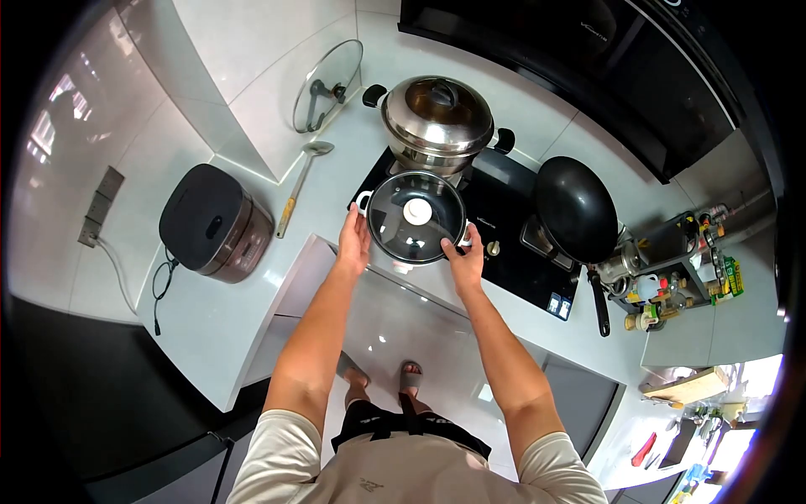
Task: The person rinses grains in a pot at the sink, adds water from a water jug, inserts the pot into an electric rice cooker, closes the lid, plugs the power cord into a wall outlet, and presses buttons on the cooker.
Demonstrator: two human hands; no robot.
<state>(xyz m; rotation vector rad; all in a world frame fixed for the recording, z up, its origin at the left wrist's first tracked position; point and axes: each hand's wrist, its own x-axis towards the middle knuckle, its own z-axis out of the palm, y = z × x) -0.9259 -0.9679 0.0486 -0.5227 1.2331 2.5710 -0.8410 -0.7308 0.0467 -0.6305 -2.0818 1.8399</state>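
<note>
A dark pot (434, 256) with white side handles is held up between my hands, in front of the steamer and over the counter's front edge. On it sits a glass lid (393, 232) with a round white knob (417, 212). My left hand (353, 240) grips the left handle, its fingertips partly hidden by the pot. My right hand (464, 260) holds the right handle, with the thumb near the lid's rim. Just behind the pot, a large stainless steel steamer (411, 134) with a domed lid stands on the black gas stove (497, 252).
A black wok (576, 208) rests on the right burner, its handle jutting frontward. To the left are a rice cooker (210, 220), a ladle (295, 191) and a glass lid (316, 84) leaning on the wall. The range hood (579, 76) hangs above. A condiment rack (676, 269) stands right.
</note>
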